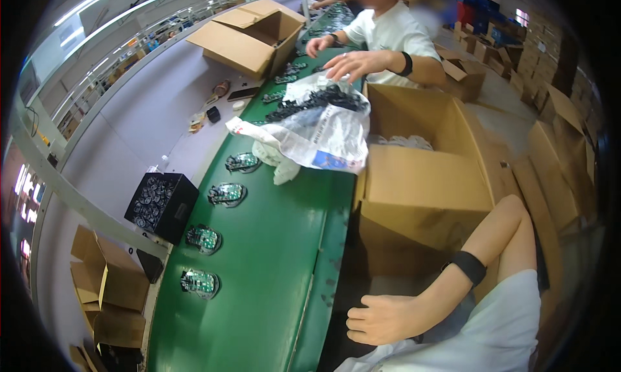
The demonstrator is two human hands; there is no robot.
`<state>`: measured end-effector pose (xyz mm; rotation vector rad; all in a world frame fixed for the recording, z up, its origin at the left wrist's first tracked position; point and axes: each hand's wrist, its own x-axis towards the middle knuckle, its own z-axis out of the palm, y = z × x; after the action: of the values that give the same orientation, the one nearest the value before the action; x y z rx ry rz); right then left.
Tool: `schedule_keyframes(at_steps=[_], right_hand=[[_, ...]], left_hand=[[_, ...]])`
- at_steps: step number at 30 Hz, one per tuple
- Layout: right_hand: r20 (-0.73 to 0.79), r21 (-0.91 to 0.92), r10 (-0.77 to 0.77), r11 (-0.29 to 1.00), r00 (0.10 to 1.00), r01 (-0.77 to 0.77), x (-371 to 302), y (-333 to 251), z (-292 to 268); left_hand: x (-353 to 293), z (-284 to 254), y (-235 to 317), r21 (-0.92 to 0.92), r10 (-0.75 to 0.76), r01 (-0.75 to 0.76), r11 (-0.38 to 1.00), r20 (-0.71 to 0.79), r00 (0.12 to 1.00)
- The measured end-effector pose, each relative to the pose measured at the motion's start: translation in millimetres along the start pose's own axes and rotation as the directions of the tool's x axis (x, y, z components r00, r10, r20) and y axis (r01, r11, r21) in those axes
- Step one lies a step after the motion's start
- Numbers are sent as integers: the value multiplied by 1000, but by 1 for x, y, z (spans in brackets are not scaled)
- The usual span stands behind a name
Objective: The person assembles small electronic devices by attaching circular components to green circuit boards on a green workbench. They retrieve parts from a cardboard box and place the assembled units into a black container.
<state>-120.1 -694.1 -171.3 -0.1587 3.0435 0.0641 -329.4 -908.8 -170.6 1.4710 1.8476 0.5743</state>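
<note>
My right hand [383, 319] is at the lower right, in front of my white shirt, its fingers curled into a loose fist with nothing showing in them. A black band [468, 267] circles that wrist. My left hand is out of view. Nearest to the hand is the green conveyor belt [259, 307]. Along the belt's left side lie several black housings with green circuit boards, among them a near one [199, 283] and a farther one [226, 194]. Beyond them, a white plastic bag [336, 136] lies spread with black parts [317, 104] on it.
A co-worker's hands [356, 65] reach over the bag. An open carton [420, 178] stands right of the belt; another carton [249, 39] is at the far left. Beside the belt sits a black bin [162, 207] of small black parts. Stacked cartons [543, 62] are behind.
</note>
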Motion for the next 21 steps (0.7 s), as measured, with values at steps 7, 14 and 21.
schedule_keyframes(at_steps=[7,14,21], right_hand=[[166,313,336,874,927,-372,-68,-88,84],[356,208,761,501,542,-840,-143,-156,212],[515,280,731,350,448,-894,-126,-159,305]], left_hand=[[-26,28,-14,28,155,-155,987,30,988],[-37,70,-22,-76,92,-74,994,272,958],[-22,120,-65,28,67,-71,997,136,988]])
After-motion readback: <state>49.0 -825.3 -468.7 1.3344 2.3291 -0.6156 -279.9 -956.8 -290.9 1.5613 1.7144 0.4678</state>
